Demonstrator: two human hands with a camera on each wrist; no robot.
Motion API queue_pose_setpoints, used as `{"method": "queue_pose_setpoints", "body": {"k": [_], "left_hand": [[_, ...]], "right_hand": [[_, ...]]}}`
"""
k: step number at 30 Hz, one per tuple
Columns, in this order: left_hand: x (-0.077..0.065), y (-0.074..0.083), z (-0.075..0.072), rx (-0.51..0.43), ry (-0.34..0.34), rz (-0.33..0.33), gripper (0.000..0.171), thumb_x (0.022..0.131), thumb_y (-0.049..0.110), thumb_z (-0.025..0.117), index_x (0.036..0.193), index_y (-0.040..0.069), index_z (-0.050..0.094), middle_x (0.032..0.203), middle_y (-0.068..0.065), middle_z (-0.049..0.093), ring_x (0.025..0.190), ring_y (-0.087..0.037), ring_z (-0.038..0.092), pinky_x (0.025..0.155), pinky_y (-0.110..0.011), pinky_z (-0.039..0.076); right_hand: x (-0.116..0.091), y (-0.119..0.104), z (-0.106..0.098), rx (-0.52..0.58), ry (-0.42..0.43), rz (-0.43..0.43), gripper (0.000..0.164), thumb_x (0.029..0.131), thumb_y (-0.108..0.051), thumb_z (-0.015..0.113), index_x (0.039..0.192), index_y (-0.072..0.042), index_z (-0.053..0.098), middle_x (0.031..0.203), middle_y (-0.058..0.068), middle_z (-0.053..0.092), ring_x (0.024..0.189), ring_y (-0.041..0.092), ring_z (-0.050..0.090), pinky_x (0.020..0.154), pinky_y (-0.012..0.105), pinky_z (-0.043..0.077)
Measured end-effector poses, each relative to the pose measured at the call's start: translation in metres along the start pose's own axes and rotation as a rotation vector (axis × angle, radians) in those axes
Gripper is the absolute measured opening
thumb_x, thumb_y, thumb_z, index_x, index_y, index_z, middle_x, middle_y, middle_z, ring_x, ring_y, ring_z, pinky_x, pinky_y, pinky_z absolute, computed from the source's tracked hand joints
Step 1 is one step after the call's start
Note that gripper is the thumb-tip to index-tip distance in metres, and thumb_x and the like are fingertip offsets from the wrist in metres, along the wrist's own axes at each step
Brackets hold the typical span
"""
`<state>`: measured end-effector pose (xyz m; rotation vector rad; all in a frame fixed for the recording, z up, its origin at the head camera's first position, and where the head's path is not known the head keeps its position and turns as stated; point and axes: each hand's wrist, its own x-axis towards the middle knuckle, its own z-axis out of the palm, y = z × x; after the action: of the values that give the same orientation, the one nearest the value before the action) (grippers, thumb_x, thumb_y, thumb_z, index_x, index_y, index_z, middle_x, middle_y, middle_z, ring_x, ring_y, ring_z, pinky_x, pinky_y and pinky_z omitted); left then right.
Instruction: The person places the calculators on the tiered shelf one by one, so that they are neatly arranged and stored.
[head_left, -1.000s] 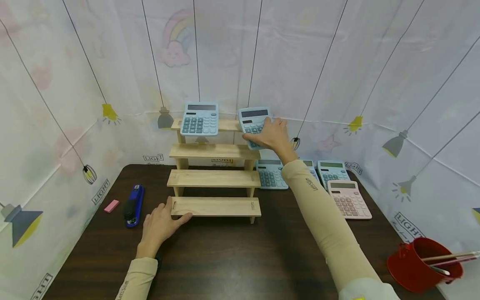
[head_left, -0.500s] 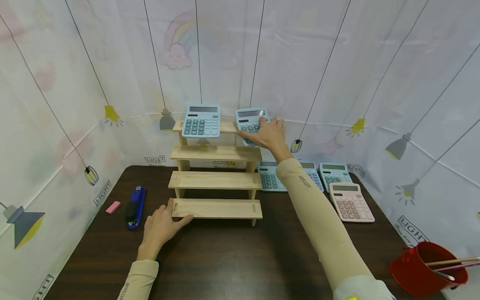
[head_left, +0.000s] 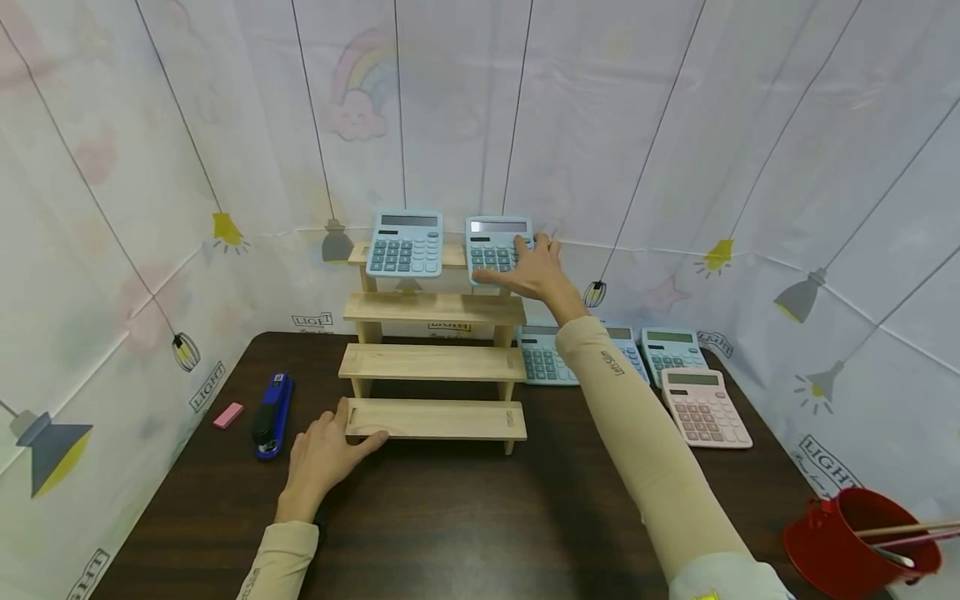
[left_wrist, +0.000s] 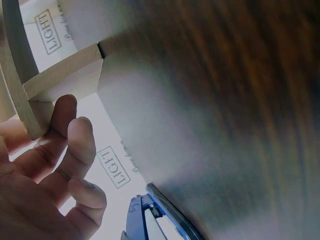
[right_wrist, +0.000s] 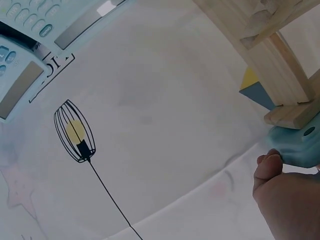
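A wooden stand with stepped shelves (head_left: 435,361) rises from the table. My right hand (head_left: 538,272) grips a light-blue calculator (head_left: 491,243) by its right side, at the right end of the top shelf; the right wrist view catches the calculator's rounded back (right_wrist: 297,145) against the wood. To its left, a matching blue calculator (head_left: 406,242) leans upright on the same shelf. My left hand (head_left: 321,460) holds the left end of the lowest shelf, thumb along its front edge. In the left wrist view its fingers (left_wrist: 80,142) curl beside the board's end.
Several calculators lie at the back right, among them a blue one (head_left: 670,347) and a pink one (head_left: 705,408). A red bucket (head_left: 847,542) with sticks stands at front right. Left of the stand are a blue stapler (head_left: 273,415) and a pink eraser (head_left: 228,415).
My right hand has shifted the calculator slightly left and straightened it on the top shelf; it was tilted before. My left hand keeps its place at the lowest shelf.
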<state>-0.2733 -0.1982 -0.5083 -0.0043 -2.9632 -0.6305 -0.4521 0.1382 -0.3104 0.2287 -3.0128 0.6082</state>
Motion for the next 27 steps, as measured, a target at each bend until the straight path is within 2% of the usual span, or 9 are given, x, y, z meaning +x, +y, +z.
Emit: {"method": "queue_pose_setpoints", "body": {"k": [9,17,22,27], "left_hand": [[0.000,0.001,0.000,-0.006,0.000,-0.008,0.116,0.079,0.086,0.054,0.157,0.003,0.032,0.128,-0.025,0.061,0.107,-0.041,0.062,0.081,-0.051,0.047],[0.000,0.001,-0.001,0.000,-0.005,-0.013,0.117,0.079,0.087,0.052,0.157,0.003,0.032,0.127,-0.024,0.062,0.104,-0.039,0.062,0.080,-0.050,0.047],[-0.001,0.002,-0.002,-0.005,-0.008,-0.018,0.116,0.079,0.086,0.053,0.157,0.003,0.031,0.127,-0.024,0.061,0.104,-0.039,0.062,0.081,-0.050,0.046],[-0.001,0.003,-0.003,-0.001,-0.004,-0.013,0.114,0.081,0.083,0.055,0.157,0.001,0.031,0.127,-0.026,0.061,0.105,-0.041,0.062,0.081,-0.052,0.047]], "right_hand": [[0.004,-0.006,0.001,-0.009,-0.048,0.002,0.126,0.073,-0.085,0.060,0.164,-0.017,0.006,0.168,0.023,-0.007,0.155,0.046,-0.010,0.116,0.073,0.021],[0.007,-0.011,0.007,-0.009,-0.008,-0.041,0.123,0.072,-0.090,0.055,0.163,-0.019,0.013,0.168,0.025,0.002,0.155,0.045,0.000,0.117,0.070,0.022],[0.009,-0.013,0.009,-0.028,0.005,-0.063,0.121,0.073,-0.090,0.054,0.163,-0.019,0.016,0.168,0.025,0.005,0.155,0.045,0.001,0.122,0.066,0.013],[0.010,-0.016,0.009,-0.057,-0.002,-0.075,0.120,0.075,-0.091,0.050,0.163,-0.018,0.014,0.168,0.025,0.000,0.154,0.051,-0.009,0.124,0.064,0.003]]}}
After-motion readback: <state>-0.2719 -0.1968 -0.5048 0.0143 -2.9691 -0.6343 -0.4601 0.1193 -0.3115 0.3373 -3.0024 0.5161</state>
